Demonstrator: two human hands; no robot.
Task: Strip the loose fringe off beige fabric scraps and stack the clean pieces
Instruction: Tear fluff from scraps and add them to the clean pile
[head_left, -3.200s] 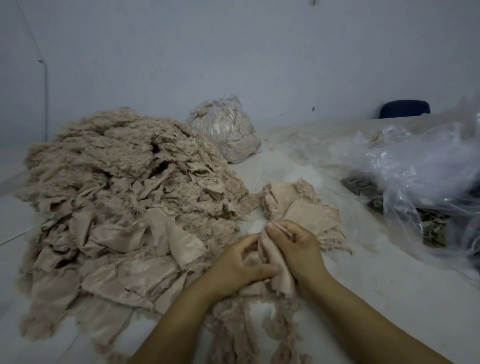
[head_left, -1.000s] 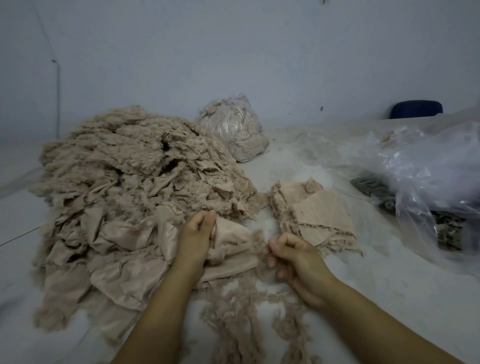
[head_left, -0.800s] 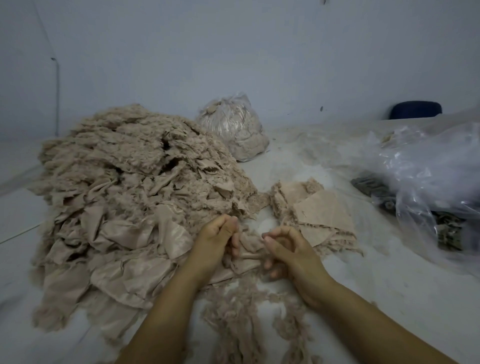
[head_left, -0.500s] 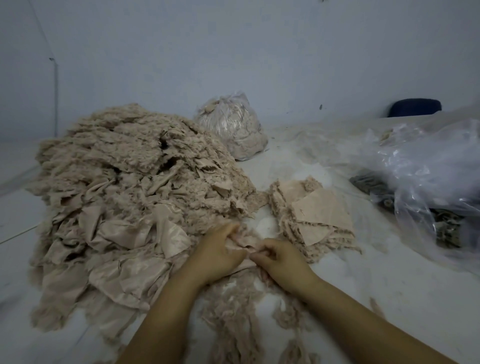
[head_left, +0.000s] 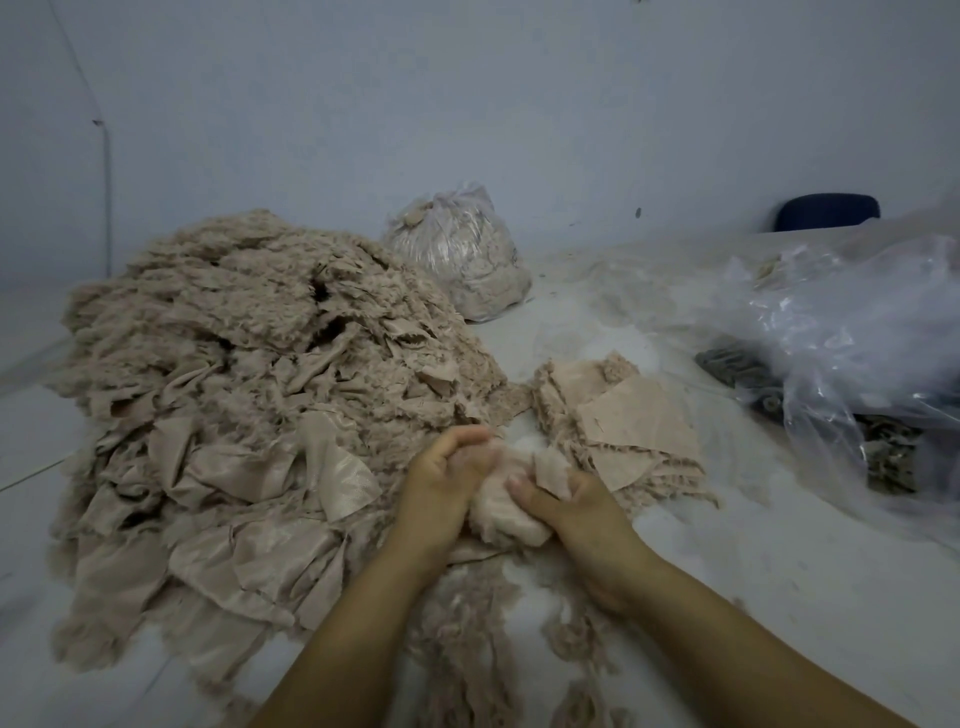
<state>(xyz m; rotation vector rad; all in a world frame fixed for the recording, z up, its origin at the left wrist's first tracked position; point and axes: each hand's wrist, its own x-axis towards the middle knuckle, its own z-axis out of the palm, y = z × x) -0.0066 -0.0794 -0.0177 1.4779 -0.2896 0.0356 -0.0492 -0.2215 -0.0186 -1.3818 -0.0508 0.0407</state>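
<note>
1. Nearest, stripped fringe (head_left: 467, 644): loose beige strands strewn on the counter (head_left: 779, 571) just this side of the scrap in hand, probably dropped where they come off so they stay apart from clean cloth.
2. Scrap in hand (head_left: 506, 512): one bunched beige piece, the landmark for this list. Left hand (head_left: 447, 478) curls its fingers round the scrap's left edge; right hand (head_left: 571, 512) grips its right side, a corner poking up between the fingers. Held between both hands, likely so one anchors while the other pulls fringe.
3. Clean stack (head_left: 623, 421): flat pieces layered just beyond and right of the scrap, within easy reach for laying down the next one.
4. Unsorted heap (head_left: 249, 384): large mound of fringed scraps left of and beyond the scrap, its edge beside the left hand.
5. Clear plastic sheeting or bag (head_left: 857, 332): far right of the scrap, darker grey material showing under it; contents unclear.
6. Tied plastic bag (head_left: 462, 254): farthest beyond the scrap, packed with pale beige fibre or scraps.
</note>
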